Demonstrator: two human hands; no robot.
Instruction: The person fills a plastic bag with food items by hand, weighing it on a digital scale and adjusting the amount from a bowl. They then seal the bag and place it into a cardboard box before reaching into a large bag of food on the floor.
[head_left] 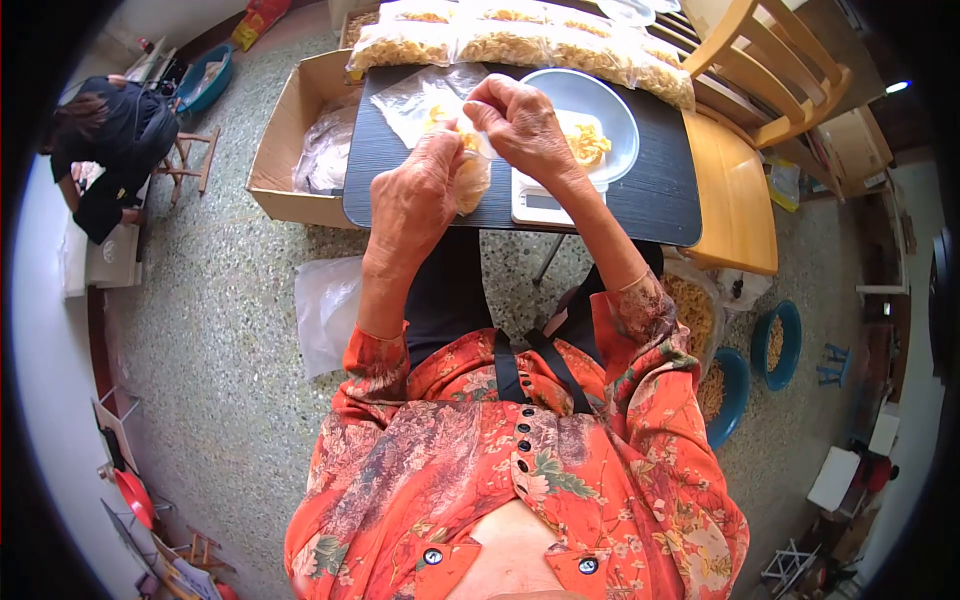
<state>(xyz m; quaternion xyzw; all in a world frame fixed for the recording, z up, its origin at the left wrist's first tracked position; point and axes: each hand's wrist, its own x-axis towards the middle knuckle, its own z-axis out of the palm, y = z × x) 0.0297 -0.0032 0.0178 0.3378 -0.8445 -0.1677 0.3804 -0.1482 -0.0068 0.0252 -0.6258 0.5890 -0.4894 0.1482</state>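
Note:
My left hand (pixel 420 180) is closed around the neck of a clear plastic bag (pixel 474 190) with yellowish dried pieces inside. My right hand (pixel 520 125) is beside it at the bag's mouth, thumb and fingers pinched; what they grip is hidden. Just right of my hands, a pale blue bowl (pixel 622 125) sits on a white kitchen scale (pixel 540 208). Some curled yellow dried pieces (pixel 588 146) lie in the bowl. Behind my left hand, flat clear plastic bags (pixel 398 108) lie on the dark table (pixel 660 205).
Filled clear bags (pixel 505 45) line the table's far edge. A cardboard box (pixel 275 165) stands left, a wooden chair (pixel 735 200) right. Blue tubs (pixel 738 400) of dried pieces are on the floor at right. Another person (pixel 115 130) sits far left.

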